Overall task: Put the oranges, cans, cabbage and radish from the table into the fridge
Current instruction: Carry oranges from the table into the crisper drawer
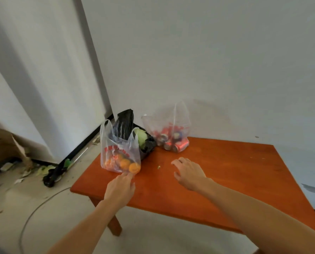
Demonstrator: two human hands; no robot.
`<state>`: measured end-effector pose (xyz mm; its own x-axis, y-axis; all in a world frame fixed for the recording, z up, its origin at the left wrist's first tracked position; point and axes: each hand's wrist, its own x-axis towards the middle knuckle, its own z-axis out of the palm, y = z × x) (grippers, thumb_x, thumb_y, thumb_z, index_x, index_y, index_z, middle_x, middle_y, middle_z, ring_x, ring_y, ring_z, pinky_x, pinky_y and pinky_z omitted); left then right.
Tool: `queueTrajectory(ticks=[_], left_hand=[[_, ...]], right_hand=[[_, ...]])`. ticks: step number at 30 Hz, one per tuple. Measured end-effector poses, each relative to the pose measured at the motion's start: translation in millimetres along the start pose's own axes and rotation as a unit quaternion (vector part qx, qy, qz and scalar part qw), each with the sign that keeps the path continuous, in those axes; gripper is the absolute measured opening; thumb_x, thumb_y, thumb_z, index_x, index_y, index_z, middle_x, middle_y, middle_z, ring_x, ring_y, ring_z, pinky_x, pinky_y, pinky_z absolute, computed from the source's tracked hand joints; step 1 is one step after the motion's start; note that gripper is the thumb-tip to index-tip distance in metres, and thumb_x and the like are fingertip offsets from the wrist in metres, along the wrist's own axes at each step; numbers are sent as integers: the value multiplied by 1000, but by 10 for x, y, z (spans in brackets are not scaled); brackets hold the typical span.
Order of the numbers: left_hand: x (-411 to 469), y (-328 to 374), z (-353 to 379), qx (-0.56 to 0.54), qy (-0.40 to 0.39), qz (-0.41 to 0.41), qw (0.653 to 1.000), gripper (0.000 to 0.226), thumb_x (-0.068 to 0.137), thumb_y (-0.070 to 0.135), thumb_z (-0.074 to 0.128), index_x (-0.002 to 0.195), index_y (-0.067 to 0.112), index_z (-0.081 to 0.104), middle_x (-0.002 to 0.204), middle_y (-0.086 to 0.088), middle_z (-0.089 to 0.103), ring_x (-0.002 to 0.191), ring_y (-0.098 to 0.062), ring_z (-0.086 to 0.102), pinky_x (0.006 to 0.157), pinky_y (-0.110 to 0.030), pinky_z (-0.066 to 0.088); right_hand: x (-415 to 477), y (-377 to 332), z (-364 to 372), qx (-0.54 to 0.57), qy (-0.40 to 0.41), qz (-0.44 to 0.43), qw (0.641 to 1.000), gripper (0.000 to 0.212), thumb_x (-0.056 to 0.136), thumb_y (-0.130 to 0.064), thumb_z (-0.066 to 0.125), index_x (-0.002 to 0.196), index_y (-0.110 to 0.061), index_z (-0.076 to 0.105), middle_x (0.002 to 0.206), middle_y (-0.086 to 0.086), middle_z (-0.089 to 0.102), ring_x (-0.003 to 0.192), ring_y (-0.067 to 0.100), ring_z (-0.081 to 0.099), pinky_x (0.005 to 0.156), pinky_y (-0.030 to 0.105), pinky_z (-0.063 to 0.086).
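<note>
Oranges (125,163) sit bagged on the bench (217,173), so the left hand (120,187) extends straight fingers touching the bag (114,143), gripping nothing; the right hand (188,174) hovers spread, empty.

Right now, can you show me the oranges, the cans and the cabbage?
oranges (124,163): head view, on the middle orange.
cans (180,145): head view, on a red can's side.
cabbage (140,137): head view, on its green leaf.

One wide-angle view, taken from the person's head. It looks forward and down across both forearms (83,226) onto a table (226,180), which lies near and fills the lower middle. A wall (208,61) closes the far side; floor (42,208) shows at left. Upright lines at left lean.
</note>
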<state>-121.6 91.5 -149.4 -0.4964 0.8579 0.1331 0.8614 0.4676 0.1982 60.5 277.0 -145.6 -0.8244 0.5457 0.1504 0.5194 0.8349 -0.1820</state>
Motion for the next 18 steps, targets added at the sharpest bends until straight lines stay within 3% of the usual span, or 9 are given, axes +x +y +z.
queueTrajectory(ticks=[4,8,10,14,18], left_hand=[[529,-753,-133,-3,-14,13,1000,22,94,24,46,113,23,57,113,2,62,96,-18,63,75,-30,52],[1117,-1331,-260,10,-9,51,999,35,97,20,49,132,16,51,138,-4,51,119,-22,55,92,-36,52],[1409,-1545,-273,17,-2,65,998,25,93,17,56,118,14,59,124,-5,60,109,-22,60,89,-37,52],[2015,-1872,-210,1,17,59,998,18,96,23,46,104,17,61,104,0,63,99,-19,60,90,-37,47],[2598,-2052,-72,7,30,96,995,22,93,23,42,101,18,62,103,0,63,100,-20,58,94,-38,44]], right_hand=[[780,-442,206,6,-7,10,1000,39,94,-31,47,132,-22,46,124,2,52,114,22,51,90,36,46],[1403,-793,321,6,1,-1,1000,41,93,-30,46,133,-21,47,126,1,52,115,21,52,88,35,48],[1682,-902,380,5,14,-23,1000,37,95,-31,43,130,-20,50,124,1,54,113,20,52,87,33,47],[2310,-1059,540,7,43,-91,995,38,96,-37,36,121,-16,56,120,4,58,110,19,52,91,34,45],[2984,-1120,862,-34,57,-158,985,31,92,-36,53,111,-14,62,109,4,64,104,22,57,90,38,49]])
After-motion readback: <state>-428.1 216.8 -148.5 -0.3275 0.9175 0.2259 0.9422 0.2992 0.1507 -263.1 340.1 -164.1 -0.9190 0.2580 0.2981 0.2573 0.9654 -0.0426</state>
